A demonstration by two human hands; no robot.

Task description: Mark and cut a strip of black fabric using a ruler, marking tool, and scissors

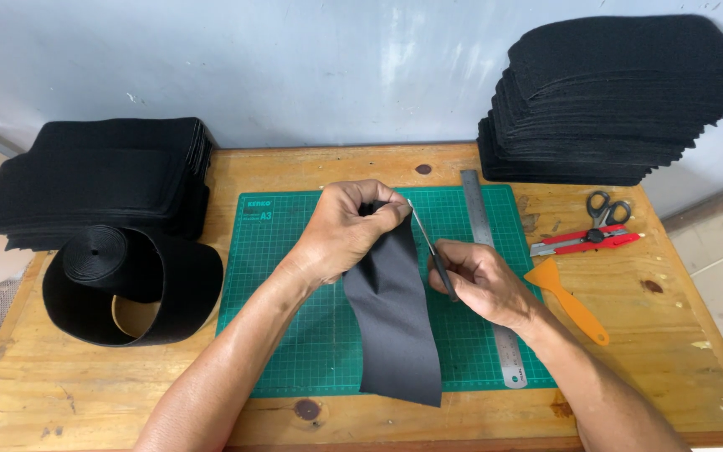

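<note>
Matte black fabric strip [395,326], limp, draped over green gridded mat [294,335]; top end pinched in left hand [346,230]. Right hand [479,280] closed on thin metal blade [428,243] at strip's upper edge. Steel ruler [480,213] alongside; stacked black pieces [612,100] behind.

Top end of black fabric strip [395,322] hidden inside left hand [346,230]; the grip there cannot be read. Handle of slim tool [430,244] buried in right hand [480,283]; kind of tool too thin to tell. Steel ruler [485,226] covered mid-length by right hand. Both forearms cut off at bottom edge. Counter [85,393] front lip runs out of frame. Left fabric stack [94,180] partly cropped at left.
</note>
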